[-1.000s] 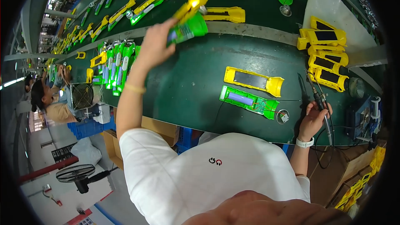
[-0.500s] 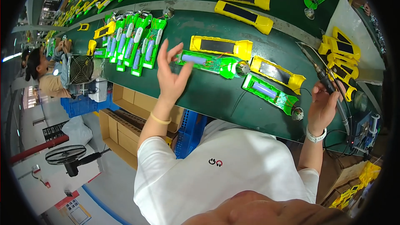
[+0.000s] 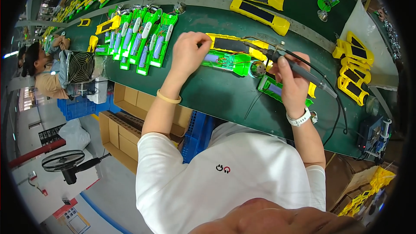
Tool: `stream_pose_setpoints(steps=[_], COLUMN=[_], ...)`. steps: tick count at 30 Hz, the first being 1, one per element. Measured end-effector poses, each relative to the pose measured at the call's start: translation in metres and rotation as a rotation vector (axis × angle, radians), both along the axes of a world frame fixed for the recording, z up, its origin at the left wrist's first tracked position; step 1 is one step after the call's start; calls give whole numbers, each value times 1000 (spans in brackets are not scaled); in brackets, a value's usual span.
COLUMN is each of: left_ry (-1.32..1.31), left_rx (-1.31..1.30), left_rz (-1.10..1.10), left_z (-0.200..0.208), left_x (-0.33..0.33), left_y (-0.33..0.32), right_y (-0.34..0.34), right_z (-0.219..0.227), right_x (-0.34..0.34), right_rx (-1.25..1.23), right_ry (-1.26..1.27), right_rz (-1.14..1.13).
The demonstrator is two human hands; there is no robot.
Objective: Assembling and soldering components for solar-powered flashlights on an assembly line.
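Head view: right hand [image 3: 294, 83] grips soldering iron [image 3: 307, 73]; left hand [image 3: 187, 53], curled by green casing [image 3: 241, 67], grasp unclear.

Bright light across the green bench [image 3: 212, 93], soft shadows, strong fisheye curvature toward the black edges.
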State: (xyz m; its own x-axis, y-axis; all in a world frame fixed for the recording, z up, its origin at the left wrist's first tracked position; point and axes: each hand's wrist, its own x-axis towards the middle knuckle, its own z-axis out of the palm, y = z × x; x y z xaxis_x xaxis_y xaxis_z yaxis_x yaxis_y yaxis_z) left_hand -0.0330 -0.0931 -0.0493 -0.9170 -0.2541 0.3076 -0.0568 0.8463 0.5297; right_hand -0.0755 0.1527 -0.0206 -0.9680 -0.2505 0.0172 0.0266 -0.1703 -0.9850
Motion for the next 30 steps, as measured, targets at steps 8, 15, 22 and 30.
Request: stream_pose_setpoints(steps=[8,15,22,30], left_ry=[-163,-259,-281,-276], left_rx=[52,-3,-27,-44], left_rz=[-347,-312,-337,-357], left_z=[7,12,10,11], left_x=[2,-1,-5,-8], left_y=[18,22,22,23], right_y=[-9,-9,-10,1], right_z=[-27,-24,-21,-17], right_x=[-6,-16,-21,-18], right_rx=[62,302,385,287], right_ry=[-12,65,56,40], right_rz=[138,190,227,153])
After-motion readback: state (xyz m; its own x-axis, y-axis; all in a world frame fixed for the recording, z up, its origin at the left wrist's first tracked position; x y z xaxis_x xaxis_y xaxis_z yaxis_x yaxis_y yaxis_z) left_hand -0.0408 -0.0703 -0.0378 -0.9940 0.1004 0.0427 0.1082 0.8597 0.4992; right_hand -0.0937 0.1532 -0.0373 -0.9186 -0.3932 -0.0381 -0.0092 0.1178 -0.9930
